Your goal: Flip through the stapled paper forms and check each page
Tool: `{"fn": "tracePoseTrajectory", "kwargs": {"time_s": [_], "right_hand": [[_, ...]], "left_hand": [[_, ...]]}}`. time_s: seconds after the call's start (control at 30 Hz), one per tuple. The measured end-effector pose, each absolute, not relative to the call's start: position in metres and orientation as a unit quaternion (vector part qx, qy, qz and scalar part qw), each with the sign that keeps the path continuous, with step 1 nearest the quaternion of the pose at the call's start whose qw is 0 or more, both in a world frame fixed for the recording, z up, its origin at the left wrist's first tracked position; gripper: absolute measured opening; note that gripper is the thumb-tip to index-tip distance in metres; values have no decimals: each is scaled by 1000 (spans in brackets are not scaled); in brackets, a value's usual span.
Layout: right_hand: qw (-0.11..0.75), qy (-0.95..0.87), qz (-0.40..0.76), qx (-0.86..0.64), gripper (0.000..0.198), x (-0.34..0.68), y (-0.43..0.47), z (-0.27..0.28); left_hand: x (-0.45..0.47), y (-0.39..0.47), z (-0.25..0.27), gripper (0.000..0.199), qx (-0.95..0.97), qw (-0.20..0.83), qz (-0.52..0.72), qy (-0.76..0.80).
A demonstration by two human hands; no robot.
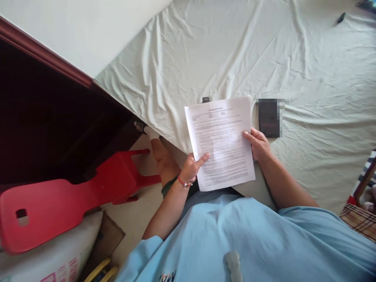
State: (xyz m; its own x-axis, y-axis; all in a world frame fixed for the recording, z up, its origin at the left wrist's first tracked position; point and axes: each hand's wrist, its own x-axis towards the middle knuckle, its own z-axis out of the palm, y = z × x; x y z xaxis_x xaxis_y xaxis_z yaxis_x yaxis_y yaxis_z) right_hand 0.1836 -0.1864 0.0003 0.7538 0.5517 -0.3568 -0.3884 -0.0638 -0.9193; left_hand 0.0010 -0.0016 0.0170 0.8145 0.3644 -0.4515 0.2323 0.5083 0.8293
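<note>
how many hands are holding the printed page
2: the left hand at the left edge of the printed page, the right hand at its right edge; no other hand shows.

A white printed sheet (223,145), filled with small dark type beneath a short centred heading (215,109), is held face up, turned slightly anticlockwise, just right of the frame's centre.

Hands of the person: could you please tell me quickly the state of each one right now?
Left hand: closed, holding the printed paper by its left edge.
Right hand: closed, holding the same paper by its right edge.
</note>
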Motion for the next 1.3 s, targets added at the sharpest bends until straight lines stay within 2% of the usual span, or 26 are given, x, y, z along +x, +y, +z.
{"fn": "tracePoseTrajectory", "kwargs": {"time_s": [0.13,0.33,0.67,0.83,1.03,1.3], "right_hand": [[670,-74,355,-648,50,183,-186,1],[686,-86,368,-622,42,184,-187,-3],[686,-83,412,-594,44,184,-190,-2],[687,-60,428,-584,37,184,-191,-2],[692,-50,425,-581,41,183,-189,-3],[726,-53,313,-610,39,181,-181,0]], "left_hand": [[-1,-1,11,45,513,804,29,300],[-6,0,5,44,508,805,46,303],[-3,6,2,46,457,836,44,301],[-3,6,0,46,463,830,41,308],[-4,6,-4,47,472,829,44,296],[-2,6,-5,51,488,814,49,312]]}}
